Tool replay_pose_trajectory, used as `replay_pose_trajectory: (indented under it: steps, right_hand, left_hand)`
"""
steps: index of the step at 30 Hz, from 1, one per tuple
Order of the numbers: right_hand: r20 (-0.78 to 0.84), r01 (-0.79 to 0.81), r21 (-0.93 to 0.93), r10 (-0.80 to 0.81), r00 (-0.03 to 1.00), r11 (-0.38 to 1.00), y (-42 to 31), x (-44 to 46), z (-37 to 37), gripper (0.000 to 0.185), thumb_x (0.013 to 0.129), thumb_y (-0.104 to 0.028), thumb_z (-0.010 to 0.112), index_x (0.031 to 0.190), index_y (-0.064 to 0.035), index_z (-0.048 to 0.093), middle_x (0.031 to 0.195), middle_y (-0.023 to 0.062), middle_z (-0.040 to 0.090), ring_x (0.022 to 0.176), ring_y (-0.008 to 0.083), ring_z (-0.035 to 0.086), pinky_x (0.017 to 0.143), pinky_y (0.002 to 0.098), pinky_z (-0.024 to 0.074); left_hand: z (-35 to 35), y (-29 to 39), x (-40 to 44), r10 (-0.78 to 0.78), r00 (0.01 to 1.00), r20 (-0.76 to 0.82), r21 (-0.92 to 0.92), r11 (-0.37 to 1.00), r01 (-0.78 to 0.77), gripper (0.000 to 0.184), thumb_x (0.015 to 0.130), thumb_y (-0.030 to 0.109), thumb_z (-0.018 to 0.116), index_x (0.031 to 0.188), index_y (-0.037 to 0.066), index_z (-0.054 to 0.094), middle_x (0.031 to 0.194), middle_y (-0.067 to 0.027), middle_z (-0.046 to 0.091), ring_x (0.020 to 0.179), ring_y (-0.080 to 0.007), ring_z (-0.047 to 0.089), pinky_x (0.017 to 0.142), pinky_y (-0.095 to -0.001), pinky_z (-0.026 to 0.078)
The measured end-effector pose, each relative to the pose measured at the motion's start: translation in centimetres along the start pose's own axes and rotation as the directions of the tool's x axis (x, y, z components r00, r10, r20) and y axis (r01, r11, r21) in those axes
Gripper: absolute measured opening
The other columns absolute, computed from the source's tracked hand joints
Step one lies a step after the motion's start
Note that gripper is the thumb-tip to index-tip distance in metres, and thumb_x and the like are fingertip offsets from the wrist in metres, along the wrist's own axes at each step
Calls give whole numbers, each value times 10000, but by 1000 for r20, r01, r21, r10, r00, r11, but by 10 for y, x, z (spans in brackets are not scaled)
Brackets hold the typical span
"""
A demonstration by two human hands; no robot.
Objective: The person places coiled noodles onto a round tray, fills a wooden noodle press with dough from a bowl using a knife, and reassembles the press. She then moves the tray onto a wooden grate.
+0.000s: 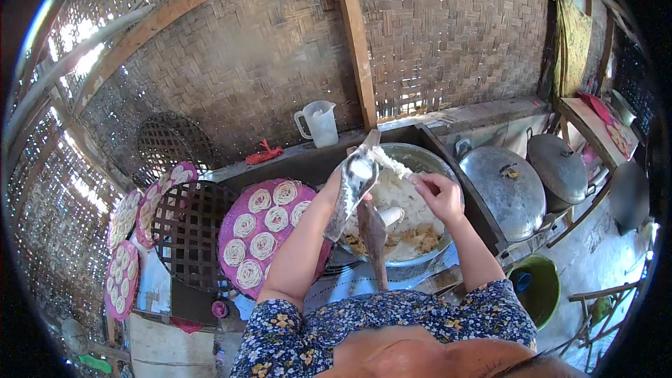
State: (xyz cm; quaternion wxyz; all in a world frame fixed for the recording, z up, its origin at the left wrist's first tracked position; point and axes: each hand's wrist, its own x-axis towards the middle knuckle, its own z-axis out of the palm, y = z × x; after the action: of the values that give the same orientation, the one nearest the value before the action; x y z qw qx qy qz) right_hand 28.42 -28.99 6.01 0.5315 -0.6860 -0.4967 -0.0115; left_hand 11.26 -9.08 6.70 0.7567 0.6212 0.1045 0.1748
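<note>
My left hand [332,189] is closed around a wooden hand press [345,204] with a round metal cup, smeared white. Below the cup, the press's other wooden arm [373,241] hangs down with a white-coated plunger [392,215]. Between thumb and fingers, my right hand [442,196] pinches a thin, stick-like piece coated in lumpy white dough [392,163]. Its far end touches the top of the press near the cup; whether a utensil lies under the dough I cannot tell. Beneath both hands is a large metal basin [451,168] holding white dough and brownish crumbs.
At left, a pink round tray [233,222] carries coiled noodle nests, beside a dark woven basket [189,234] and several similar trays. A clear jug [320,124] stands behind. Lidded pots [502,189] are at right, above a green bucket [544,290].
</note>
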Motion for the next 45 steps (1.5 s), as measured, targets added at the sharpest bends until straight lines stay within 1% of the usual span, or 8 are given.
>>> replay_pose_trajectory:
  steps: [8,19,23,29,35,41,43,45]
  right_hand:
    - [155,-172,412,117,981,895,32,-19,12,237,750,-197,691,901,-18,652,726,46,635,631,72,548,593,236,453]
    - [294,-260,535,111,949,804,23,-14,12,225,756,-155,685,903,9,639,814,37,637,717,70,548,665,230,453]
    - [196,-128,371,57,979,920,13,5,-1,238,745,-196,697,895,-16,653,759,52,639,648,68,550,627,243,461]
    - [66,14,196,-28,997,980,4,-1,-5,229,732,-215,707,869,-36,668,636,49,620,579,90,558,585,237,456]
    - [175,-92,294,41,984,951,8,-5,-15,209,736,-211,699,869,-50,675,675,50,632,581,78,537,558,228,443]
    - [190,20,94,-38,981,995,5,3,-21,211,761,-160,687,897,-3,646,716,22,626,622,47,531,568,203,433]
    - [316,11,107,-45,948,994,1,0,-33,206,757,-148,688,896,-3,646,729,30,631,631,52,542,576,204,442]
    - [338,-128,369,-5,941,921,20,0,-37,173,756,-76,662,910,0,639,806,42,636,718,79,576,660,223,469]
  left_hand:
    - [-37,-13,6,565,807,169,418,701,-578,643,497,96,824,1073,61,542,940,-38,559,865,-201,562,800,-343,470]
    - [-14,0,-30,272,930,-249,232,949,-215,827,382,-27,756,1165,42,499,1023,-55,582,879,-221,574,797,-352,471]
    - [-41,-9,5,323,908,266,441,797,-413,966,450,82,863,1282,44,371,1153,-53,508,952,-174,537,830,-342,466]
    - [-25,-12,-5,205,966,156,210,949,-235,995,474,77,859,1311,44,324,1211,-56,462,1031,-167,498,809,-327,486]
    - [-41,-8,0,465,831,307,491,671,-556,886,484,171,868,1241,41,427,1159,-57,504,1030,-184,507,891,-329,418]
    - [-15,1,-11,291,931,221,189,924,-333,864,474,140,869,1222,52,447,1058,-51,562,936,-182,544,861,-316,426]
    - [-33,1,-8,380,883,276,452,759,-469,883,489,21,818,1266,37,400,1266,-56,427,1166,-180,389,1007,-313,295]
    - [-26,7,-31,374,925,-69,315,888,-335,695,469,126,826,1086,33,521,987,-64,547,899,-197,522,863,-320,416]
